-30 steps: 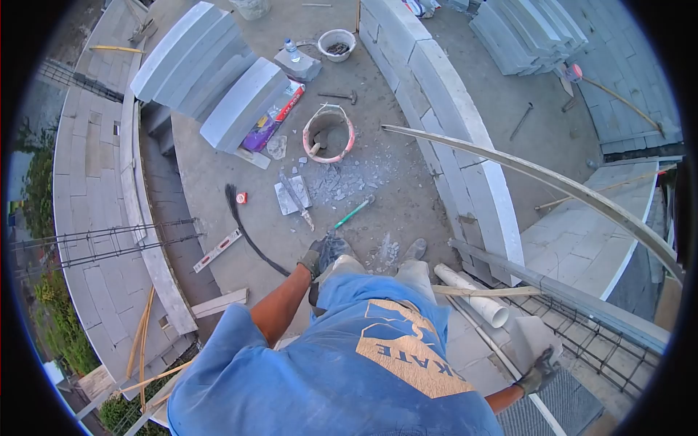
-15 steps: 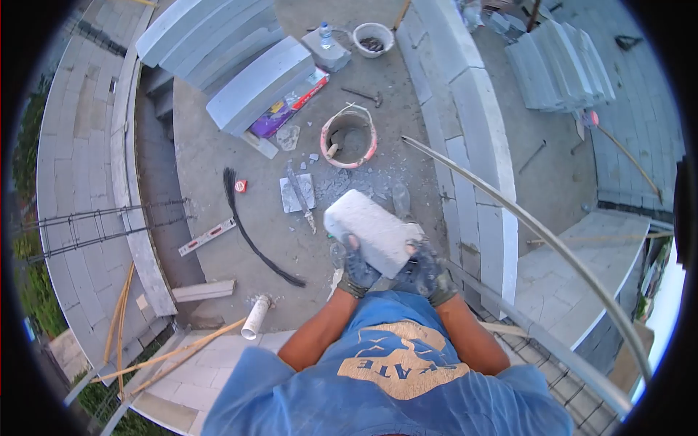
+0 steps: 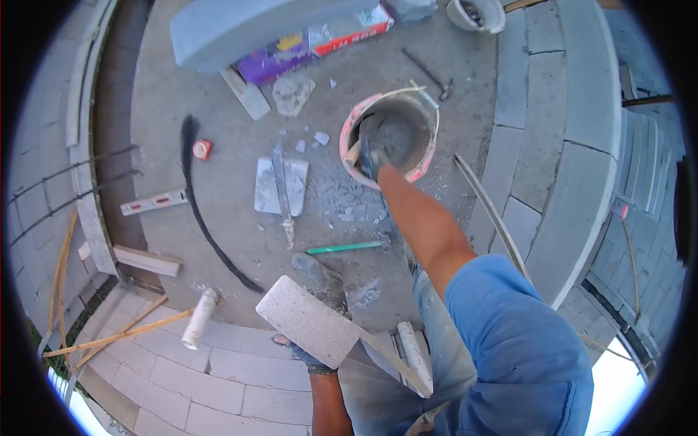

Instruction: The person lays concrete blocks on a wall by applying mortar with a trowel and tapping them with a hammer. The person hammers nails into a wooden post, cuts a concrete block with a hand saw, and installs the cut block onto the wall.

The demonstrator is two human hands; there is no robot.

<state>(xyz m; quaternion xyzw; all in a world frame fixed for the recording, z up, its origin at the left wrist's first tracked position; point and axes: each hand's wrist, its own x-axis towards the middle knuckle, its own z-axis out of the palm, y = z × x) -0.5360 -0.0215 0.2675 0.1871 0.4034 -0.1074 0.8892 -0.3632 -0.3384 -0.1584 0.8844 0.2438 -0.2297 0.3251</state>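
A pale rectangular concrete block (image 3: 309,320) is tilted in my left hand (image 3: 305,354), whose gloved fingers support it from below and the left. My right hand (image 3: 372,156), also gloved, reaches down into a pink-rimmed bucket (image 3: 422,168) with grey mix at its bottom. Right beside it, a wooden tool handle (image 3: 352,153) leans on the bucket's inner left wall. The right fingers are mostly hidden, so I cannot see whether they close on that handle. A mortar-smeared saw (image 3: 280,178) lies over a white slab (image 3: 297,178) left of the bucket.
A green-handled hammer (image 3: 345,248) lies near my boot (image 3: 320,276). Farther left are a spirit level (image 3: 154,203), a bundle of dark wires (image 3: 200,211) and a red tape measure (image 3: 202,150). Another hammer (image 3: 429,73) lies beyond the bucket. A block wall (image 3: 574,196) runs along the right.
Both hands were on the block in front of my body. My right hand has left it and gone into the bucket; the block has moved lower and left with my left hand.
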